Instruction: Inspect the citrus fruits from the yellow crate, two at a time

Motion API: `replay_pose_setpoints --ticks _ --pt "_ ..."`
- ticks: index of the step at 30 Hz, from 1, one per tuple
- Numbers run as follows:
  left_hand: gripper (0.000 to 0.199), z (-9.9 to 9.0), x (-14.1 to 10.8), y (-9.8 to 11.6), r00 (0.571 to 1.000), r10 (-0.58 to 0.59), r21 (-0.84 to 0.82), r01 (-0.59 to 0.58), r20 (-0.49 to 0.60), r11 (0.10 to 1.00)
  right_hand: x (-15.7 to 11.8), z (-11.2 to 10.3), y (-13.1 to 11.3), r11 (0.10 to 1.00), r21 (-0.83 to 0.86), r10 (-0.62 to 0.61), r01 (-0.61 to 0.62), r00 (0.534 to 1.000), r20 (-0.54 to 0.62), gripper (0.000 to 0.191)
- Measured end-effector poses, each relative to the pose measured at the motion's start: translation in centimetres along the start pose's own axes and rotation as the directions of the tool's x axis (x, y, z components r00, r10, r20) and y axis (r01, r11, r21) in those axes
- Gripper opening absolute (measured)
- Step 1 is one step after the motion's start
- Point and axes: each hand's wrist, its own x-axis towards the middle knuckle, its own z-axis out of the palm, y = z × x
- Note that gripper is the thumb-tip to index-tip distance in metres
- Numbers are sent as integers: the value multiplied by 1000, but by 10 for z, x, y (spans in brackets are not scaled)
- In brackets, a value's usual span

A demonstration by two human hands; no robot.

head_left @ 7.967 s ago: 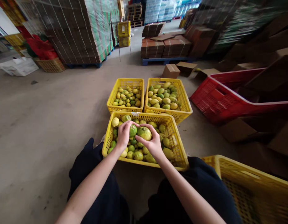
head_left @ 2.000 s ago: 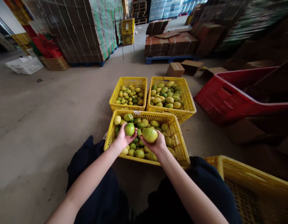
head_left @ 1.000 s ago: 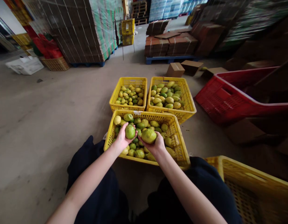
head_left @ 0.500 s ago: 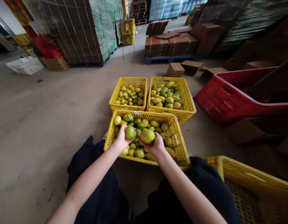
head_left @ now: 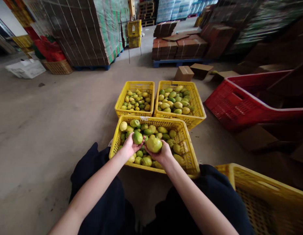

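My left hand [head_left: 129, 147] is closed around a smooth green lemon [head_left: 137, 138]. In my right hand [head_left: 164, 152] rests a bigger, knobbly yellow-green lemon [head_left: 153, 144], its underside hidden by the palm and fingers. Both fruits are held side by side, a small gap between them, above the front yellow crate [head_left: 190, 148]. Many lemons in green and yellow, such as a yellow one [head_left: 123, 126] at the crate's back left corner, lie loose in it. My forearms cover part of the crate's near edge.
Behind stand two more yellow crates of similar fruit, left [head_left: 118, 103] and right [head_left: 199, 106]. A red crate [head_left: 229, 104] is at the right, a yellow crate [head_left: 271, 184] by my right knee. Cardboard boxes [head_left: 184, 73] and a loaded pallet [head_left: 179, 62] lie farther back.
The green lemon has turned and shifted slightly right in my left hand. The yellow-green lemon has tilted in my right hand, showing another side. The crates have stayed put.
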Motion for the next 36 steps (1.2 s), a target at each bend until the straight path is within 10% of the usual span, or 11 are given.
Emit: replay_pose_setpoints --ticks 36 --pt "20 -1 7 -5 1000 3 56 -2 -15 998 -6 3 1 1000 4 8 -8 999 48 21"
